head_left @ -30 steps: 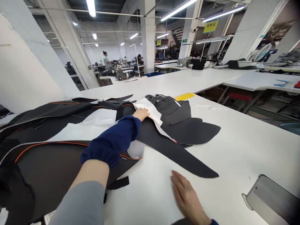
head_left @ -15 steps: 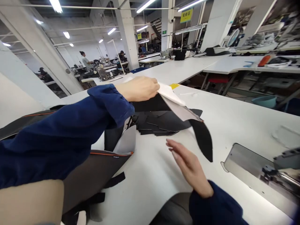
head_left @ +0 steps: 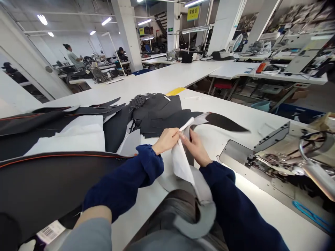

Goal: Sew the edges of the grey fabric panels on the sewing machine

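Note:
My left hand (head_left: 167, 140) pinches the folded edge of a fabric piece (head_left: 181, 164), white on one face and grey and black on the other. Close beside it, my right hand (head_left: 195, 146) grips the same piece, thumb on the near face and fingers behind. One end of the piece hangs down over my lap in a curved grey strip (head_left: 204, 219); a dark pointed end (head_left: 226, 122) stretches right over the table. Just beyond my hands lies a pile of dark cut pieces (head_left: 159, 115).
Dark panels with orange piping (head_left: 60, 174) cover the left side, with white sheets (head_left: 78, 134) among them. A sewing machine (head_left: 282, 164) stands at right, a blue cord (head_left: 311, 212) near it. A yellow piece (head_left: 176, 91) lies on the white table (head_left: 167, 78). People work far left.
My left hand has come back from above the pile, bringing the fabric piece nearer. My right hand, previously empty with fingers extended, has taken hold of it too. The view has shifted right.

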{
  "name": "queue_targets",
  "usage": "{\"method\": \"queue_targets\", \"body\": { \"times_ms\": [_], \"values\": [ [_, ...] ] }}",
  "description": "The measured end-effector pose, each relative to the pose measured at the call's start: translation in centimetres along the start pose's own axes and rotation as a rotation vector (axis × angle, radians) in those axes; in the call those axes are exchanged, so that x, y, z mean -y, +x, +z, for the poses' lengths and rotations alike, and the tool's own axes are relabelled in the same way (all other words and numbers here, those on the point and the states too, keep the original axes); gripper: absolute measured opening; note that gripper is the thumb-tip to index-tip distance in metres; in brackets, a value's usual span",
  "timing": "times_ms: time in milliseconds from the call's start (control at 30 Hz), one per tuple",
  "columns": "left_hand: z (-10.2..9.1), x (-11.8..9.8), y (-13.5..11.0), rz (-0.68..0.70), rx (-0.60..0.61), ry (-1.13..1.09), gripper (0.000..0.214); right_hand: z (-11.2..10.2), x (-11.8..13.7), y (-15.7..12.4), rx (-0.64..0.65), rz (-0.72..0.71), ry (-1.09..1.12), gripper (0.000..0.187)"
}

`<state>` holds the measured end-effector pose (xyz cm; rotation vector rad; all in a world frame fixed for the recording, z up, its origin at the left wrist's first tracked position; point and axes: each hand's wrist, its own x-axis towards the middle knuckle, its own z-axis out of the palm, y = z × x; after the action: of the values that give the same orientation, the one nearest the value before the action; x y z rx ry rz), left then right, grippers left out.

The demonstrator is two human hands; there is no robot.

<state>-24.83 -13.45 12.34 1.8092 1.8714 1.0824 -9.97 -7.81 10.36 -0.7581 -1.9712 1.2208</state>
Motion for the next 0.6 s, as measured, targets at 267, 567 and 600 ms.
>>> {"method": "queue_targets", "body": {
  "times_ms": [267,567,600],
  "values": [
    [4.6,2.2,-3.9,-0.295,-0.262,-1.071,0.048,0.1,-0.7,-3.3,0.112,0.221,0.07,0.036],
    [8.5,1.6,-4.0,-0.175,-0.661,-0.705,0.046,2.1,-1.7,-5.8,0.02,0.178,0.088,0.04],
    [8.6,1.4,-3.9,-0.15,-0.666,-0.657,0.044,1.9,-1.7,-5.8,-0.041,0.157,0.047,0.04]
  ]
}}
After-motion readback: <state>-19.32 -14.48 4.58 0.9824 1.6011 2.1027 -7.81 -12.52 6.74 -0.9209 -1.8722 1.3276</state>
